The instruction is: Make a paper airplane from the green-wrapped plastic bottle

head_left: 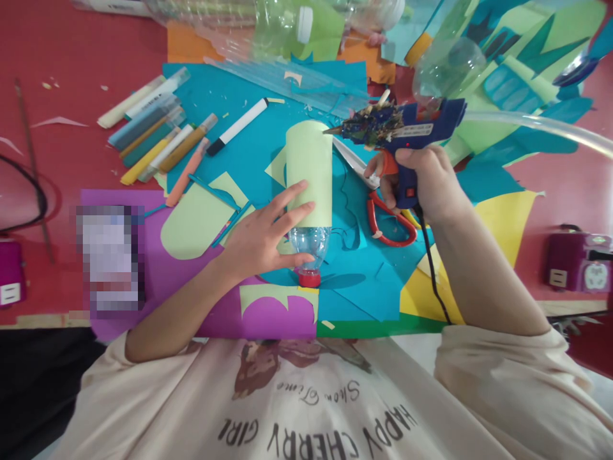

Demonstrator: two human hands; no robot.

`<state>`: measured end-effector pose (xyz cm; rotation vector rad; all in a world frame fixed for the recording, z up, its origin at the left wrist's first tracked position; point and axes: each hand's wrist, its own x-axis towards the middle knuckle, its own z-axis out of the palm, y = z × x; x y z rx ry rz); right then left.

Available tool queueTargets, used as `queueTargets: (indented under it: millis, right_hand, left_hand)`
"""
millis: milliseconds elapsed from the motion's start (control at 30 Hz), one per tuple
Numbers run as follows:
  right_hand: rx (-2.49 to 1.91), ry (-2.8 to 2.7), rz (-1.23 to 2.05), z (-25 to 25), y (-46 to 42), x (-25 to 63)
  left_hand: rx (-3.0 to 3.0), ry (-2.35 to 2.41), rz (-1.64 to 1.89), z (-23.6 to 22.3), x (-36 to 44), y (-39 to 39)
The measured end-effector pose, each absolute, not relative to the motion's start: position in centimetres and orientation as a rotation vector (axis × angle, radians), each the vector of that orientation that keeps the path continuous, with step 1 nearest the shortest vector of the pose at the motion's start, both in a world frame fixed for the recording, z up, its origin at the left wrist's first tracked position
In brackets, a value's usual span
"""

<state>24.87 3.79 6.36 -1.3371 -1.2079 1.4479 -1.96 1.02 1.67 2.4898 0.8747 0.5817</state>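
Note:
A clear plastic bottle [310, 243] with a red cap [309, 278] lies cap toward me, its body wrapped in pale green paper [311, 166]. Across the bottle, my left hand [268, 233] holds it with spread fingers on the paper and the thumb near the neck. My right hand [421, 179] grips a blue hot glue gun [416, 124] with an orange trigger. The gun's nozzle points left, at the far right edge of the paper wrap; I cannot tell whether it touches. Red-handled scissors [390, 220] lie beneath the right hand.
Several markers [153, 128] lie at the left, with a black-and-white marker [238, 126] nearer the bottle. A blurred phone [110, 255] rests on purple paper [153, 217]. Plastic bottles [282, 22] and paper cut-outs crowd the back. The gun's black cord [431, 268] hangs toward me.

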Motion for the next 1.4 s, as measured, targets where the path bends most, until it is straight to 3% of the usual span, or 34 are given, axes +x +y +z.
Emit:
queueTargets:
  millis: [633,1267,1400]
  right_hand:
    - [-1.383,-1.362,1.363,7.7,4.1,23.9]
    - [-1.445,-1.166,1.365,7.5,1.6,26.5]
    - [-1.572,-0.998,1.157,7.7,-1.8,28.5]
  left_hand:
    - [2.536,0.869,0.592,1.6,-1.9,1.1]
    - [2.547,0.9,0.55,1.9,-1.9,1.1]
    - [2.568,0.873,0.604,1.8,-1.9,1.2]
